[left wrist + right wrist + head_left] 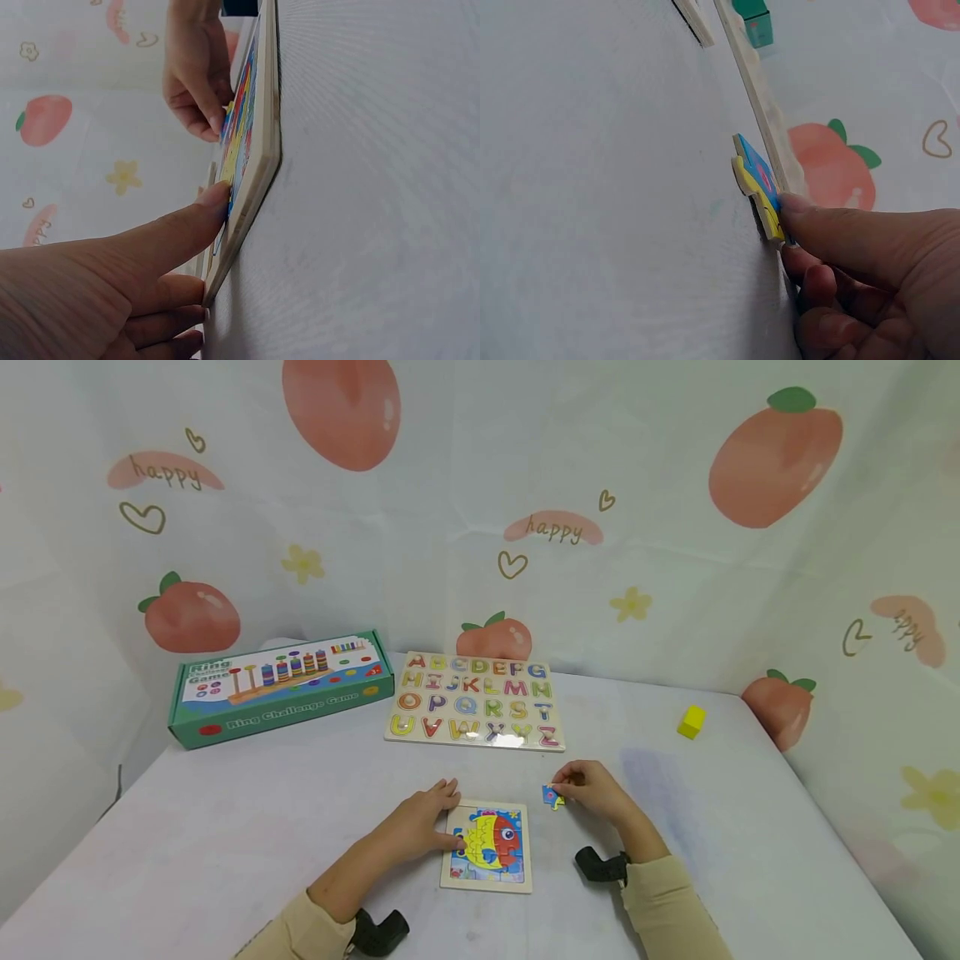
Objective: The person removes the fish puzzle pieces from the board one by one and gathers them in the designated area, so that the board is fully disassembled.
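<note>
A square wooden fish puzzle lies on the white table, its picture a yellow and red fish on blue. My left hand holds it by the left side. In the left wrist view, the thumb presses on top while the other fingers bend against the frame's edge. To the right of the puzzle, my right hand pinches a loose blue and yellow puzzle piece between thumb and fingers. The right wrist view shows this piece tilted close above the tabletop; whether it touches the cloth I cannot tell.
Behind the puzzle lies a wooden alphabet board. A green ring game box stands at the back left. Toward the back right sits a small yellow block. A printed cloth hangs behind the table.
</note>
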Demonstrator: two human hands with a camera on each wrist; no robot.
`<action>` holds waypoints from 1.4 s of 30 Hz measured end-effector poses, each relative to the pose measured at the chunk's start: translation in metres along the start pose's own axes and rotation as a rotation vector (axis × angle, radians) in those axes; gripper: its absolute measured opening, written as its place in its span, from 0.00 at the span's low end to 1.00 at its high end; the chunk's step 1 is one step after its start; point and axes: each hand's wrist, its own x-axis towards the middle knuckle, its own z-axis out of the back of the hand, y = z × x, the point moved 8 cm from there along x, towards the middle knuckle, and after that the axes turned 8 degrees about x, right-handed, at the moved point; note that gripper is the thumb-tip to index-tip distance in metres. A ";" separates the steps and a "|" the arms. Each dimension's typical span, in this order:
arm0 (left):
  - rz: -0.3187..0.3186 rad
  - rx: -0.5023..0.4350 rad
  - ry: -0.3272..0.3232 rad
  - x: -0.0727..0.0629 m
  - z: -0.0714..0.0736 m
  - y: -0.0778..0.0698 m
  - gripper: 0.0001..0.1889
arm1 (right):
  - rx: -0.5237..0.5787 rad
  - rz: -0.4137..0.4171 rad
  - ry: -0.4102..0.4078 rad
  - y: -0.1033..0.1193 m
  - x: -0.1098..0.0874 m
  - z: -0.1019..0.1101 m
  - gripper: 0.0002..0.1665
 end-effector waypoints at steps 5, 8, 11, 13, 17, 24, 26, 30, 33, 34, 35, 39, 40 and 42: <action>-0.007 0.010 0.010 0.000 0.000 0.000 0.38 | -0.011 0.016 -0.013 0.002 -0.001 0.000 0.06; -0.007 0.011 0.011 0.001 -0.001 0.000 0.38 | -0.012 0.018 -0.016 0.002 -0.001 0.000 0.06; -0.006 0.008 0.011 0.001 -0.001 0.000 0.38 | -0.008 0.020 -0.015 0.002 -0.002 0.000 0.06; -0.009 0.005 0.010 0.001 -0.001 0.001 0.38 | -0.005 0.023 -0.015 0.002 -0.002 0.001 0.06; -0.012 0.010 0.012 0.002 0.000 0.002 0.38 | -0.002 0.025 -0.010 0.003 -0.002 0.000 0.06; -0.008 0.009 0.013 0.001 -0.001 0.003 0.38 | 0.015 -0.012 0.012 0.001 0.001 0.002 0.07; -0.006 0.011 0.014 0.002 -0.001 0.003 0.38 | 0.000 -0.011 0.013 0.004 0.001 0.003 0.07; -0.009 0.006 0.012 0.002 -0.002 0.001 0.38 | -0.060 0.010 0.001 0.016 -0.002 0.001 0.06; -0.009 0.001 0.010 0.001 -0.001 0.000 0.38 | -0.112 0.064 0.027 0.032 -0.005 -0.006 0.05; -0.006 0.002 0.009 0.001 -0.001 0.000 0.38 | -0.131 0.090 0.045 0.038 -0.005 -0.010 0.06; -0.001 0.002 0.007 0.001 0.000 0.001 0.38 | -0.140 0.110 0.064 0.044 -0.006 -0.014 0.06; 0.009 0.007 0.002 0.001 0.001 0.002 0.38 | -0.154 0.169 0.156 0.064 -0.007 -0.035 0.08; 0.009 0.006 0.002 0.001 0.001 0.002 0.38 | -0.149 0.173 0.176 0.068 -0.007 -0.040 0.09; 0.004 0.008 0.006 0.001 0.001 0.001 0.38 | -0.139 0.176 0.210 0.074 -0.007 -0.049 0.10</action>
